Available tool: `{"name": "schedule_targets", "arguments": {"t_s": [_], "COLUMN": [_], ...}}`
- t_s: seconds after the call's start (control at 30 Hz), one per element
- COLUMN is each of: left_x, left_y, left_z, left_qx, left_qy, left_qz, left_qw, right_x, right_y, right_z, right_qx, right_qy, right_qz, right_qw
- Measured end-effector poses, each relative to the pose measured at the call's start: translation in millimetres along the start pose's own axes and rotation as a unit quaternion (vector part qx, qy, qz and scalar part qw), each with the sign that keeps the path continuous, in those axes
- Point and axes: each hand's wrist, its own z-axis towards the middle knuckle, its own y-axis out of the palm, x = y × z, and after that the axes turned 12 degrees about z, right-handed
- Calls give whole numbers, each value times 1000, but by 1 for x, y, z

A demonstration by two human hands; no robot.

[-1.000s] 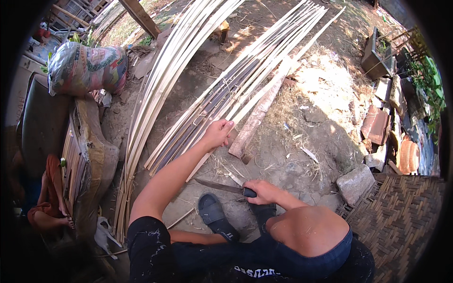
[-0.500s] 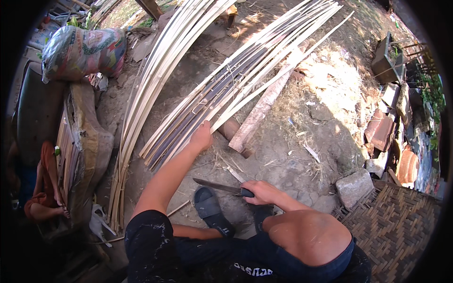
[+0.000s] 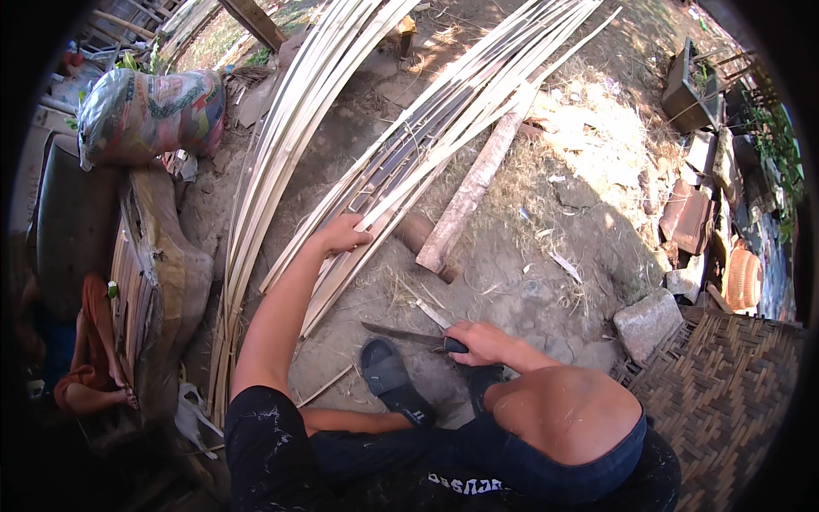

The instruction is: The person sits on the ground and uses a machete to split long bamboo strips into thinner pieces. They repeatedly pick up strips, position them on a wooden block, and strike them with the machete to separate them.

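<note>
My left hand [image 3: 343, 234] is closed around some of the long, thin bamboo strips [image 3: 399, 189] in the right-hand bundle. These strips, pale and dark mixed, fan away toward the far right. Low over the ground, my right hand [image 3: 482, 343] grips the dark handle of a long knife [image 3: 403, 334]. Its blade points left, just beyond my sandalled foot [image 3: 388, 374]. A second bundle of pale bamboo strips [image 3: 275, 162] lies to the left of my left hand. Under the right-hand bundle, a log [image 3: 474, 193] sticks out, its near end resting by a shorter brown piece of wood.
At far left are a stuffed sack [image 3: 153, 115] and a person's bare legs [image 3: 98, 350]. A white animal [image 3: 194, 418], perhaps a cat, lies below. On the right are a stone block [image 3: 648, 324], a woven bamboo mat [image 3: 717, 401] and a wicker basket [image 3: 742, 278].
My left hand has moved left and slightly away across the bundle. Some pale strips now spread apart beneath it, their near ends reaching closer to me. The knife stays nearly in place.
</note>
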Motion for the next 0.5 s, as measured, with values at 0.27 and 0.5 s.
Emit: {"name": "schedule_targets", "arguments": {"t_s": [0.27,0.5], "left_x": [78,109], "left_y": [-54,9], "left_z": [-13,27], "left_qx": [303,222], "left_qy": [125,127], "left_qz": [-128,-131], "left_qw": [936,958], "right_x": [2,-34], "right_y": [3,-33], "right_z": [2,8], "right_qx": [9,42], "right_qy": [-8,-42], "right_qz": [32,26], "right_qw": [999,998]}}
